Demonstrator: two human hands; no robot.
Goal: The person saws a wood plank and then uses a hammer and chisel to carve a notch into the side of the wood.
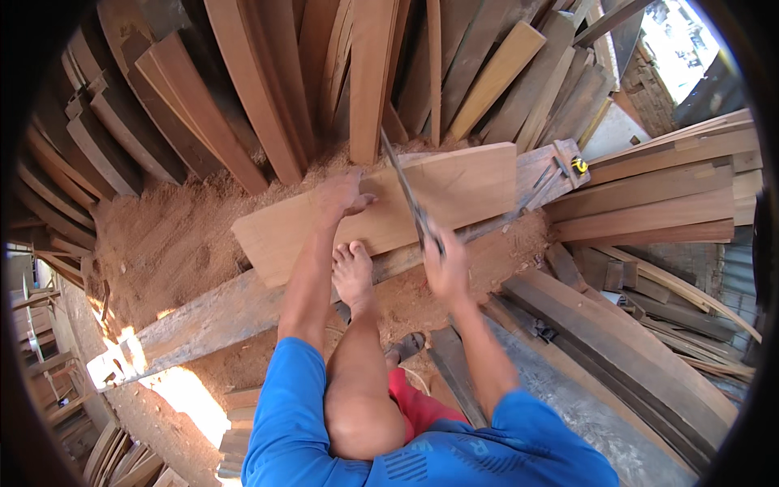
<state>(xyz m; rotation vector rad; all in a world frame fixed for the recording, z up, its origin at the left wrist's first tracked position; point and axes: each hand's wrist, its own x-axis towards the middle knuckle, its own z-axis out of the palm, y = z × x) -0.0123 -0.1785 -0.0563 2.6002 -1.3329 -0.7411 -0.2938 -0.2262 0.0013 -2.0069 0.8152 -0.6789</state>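
Observation:
A wide light-brown wooden board (464,185) lies across a long, weathered plank (211,310). My left hand (342,195) grips the board's far edge, its thumb on the top face and its other fingers at the edge, partly hidden. In my right hand (446,266) is the handle of a handsaw (408,188), fingers wrapped round it. The saw's blade slants across the board, pointing away from me, and is slightly blurred. Between my hands, my bare foot (352,266) presses on the board's near edge.
Upright timber planks (369,73) line the far side. Sawdust (162,252) covers the ground at left. A yellow-and-black tape measure (578,165) sits on the plank's right end. Stacked boards (649,203) are at right, with a thick beam (617,349) at near right.

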